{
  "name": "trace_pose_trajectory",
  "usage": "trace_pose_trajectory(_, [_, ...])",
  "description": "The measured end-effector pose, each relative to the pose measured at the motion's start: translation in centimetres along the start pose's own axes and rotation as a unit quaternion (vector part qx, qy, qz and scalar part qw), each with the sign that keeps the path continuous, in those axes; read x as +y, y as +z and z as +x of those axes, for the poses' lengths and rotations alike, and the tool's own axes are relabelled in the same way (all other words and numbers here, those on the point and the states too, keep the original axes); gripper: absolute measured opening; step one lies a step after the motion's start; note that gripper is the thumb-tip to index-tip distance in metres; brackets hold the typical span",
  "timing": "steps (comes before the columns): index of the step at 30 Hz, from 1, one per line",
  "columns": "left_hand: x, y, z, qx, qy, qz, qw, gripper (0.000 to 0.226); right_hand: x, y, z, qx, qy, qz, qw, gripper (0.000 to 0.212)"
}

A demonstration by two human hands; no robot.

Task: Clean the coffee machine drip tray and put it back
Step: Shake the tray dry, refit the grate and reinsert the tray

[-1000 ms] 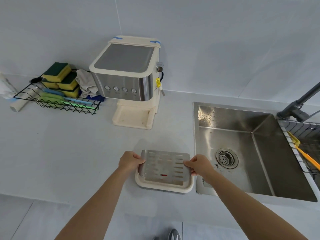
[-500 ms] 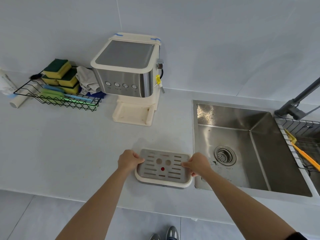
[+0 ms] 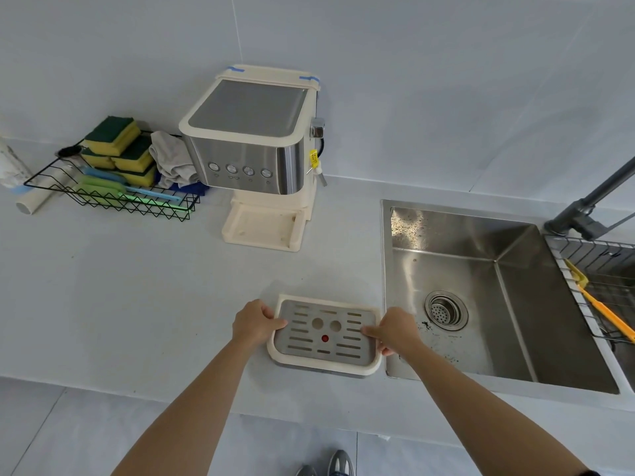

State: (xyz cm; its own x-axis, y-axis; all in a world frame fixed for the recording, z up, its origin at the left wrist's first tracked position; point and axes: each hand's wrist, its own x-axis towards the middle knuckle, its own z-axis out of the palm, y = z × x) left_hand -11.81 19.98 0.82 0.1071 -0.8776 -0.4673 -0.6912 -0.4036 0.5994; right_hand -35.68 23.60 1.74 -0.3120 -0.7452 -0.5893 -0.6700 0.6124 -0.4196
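The cream drip tray (image 3: 324, 364) with its slotted steel grate (image 3: 326, 333) lies flat on the counter near the front edge, just left of the sink. My left hand (image 3: 254, 322) grips its left edge, thumb on the grate. My right hand (image 3: 395, 331) holds the right edge, fingers resting on the grate. The cream and steel coffee machine (image 3: 251, 146) stands at the back against the wall, its base slot (image 3: 264, 226) open and bare.
A steel sink (image 3: 481, 304) with a round drain (image 3: 446, 310) lies to the right, a dark tap (image 3: 591, 204) behind it and a wire rack (image 3: 604, 269) with an orange brush. Left of the machine, a black wire basket (image 3: 113, 197) holds sponges, brushes and a grey cloth.
The grate, tilted up on the tray a second ago, now lies flat in it. Both hands stay at the tray's sides.
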Motion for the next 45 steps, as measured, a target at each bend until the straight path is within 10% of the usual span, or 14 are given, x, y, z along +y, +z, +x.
trace_pose_trajectory(7, [-0.6,-0.1,0.0,-0.019,0.011,-0.041,0.999,0.025,0.3,0.1,-0.4,0.018,-0.008,0.031,0.999,0.045])
trace_pose_trajectory(16, [-1.6,-0.3,-1.7,-0.087,0.088,-0.039,0.991,0.084,0.7,1.3,-1.7,0.007,-0.118,0.028,0.993,0.088])
trace_pose_trajectory(27, [-2.3,0.6,-3.9,-0.129,0.198,-0.023,0.971,0.092,2.7,3.5,-4.1,-0.018,-0.209,-0.011,0.978,0.119])
trace_pose_trajectory(45, [-0.9,0.6,-3.5,-0.067,0.149,-0.047,0.985,0.11,1.4,1.0,-2.7,-0.023,-0.241,0.057,0.968,0.109])
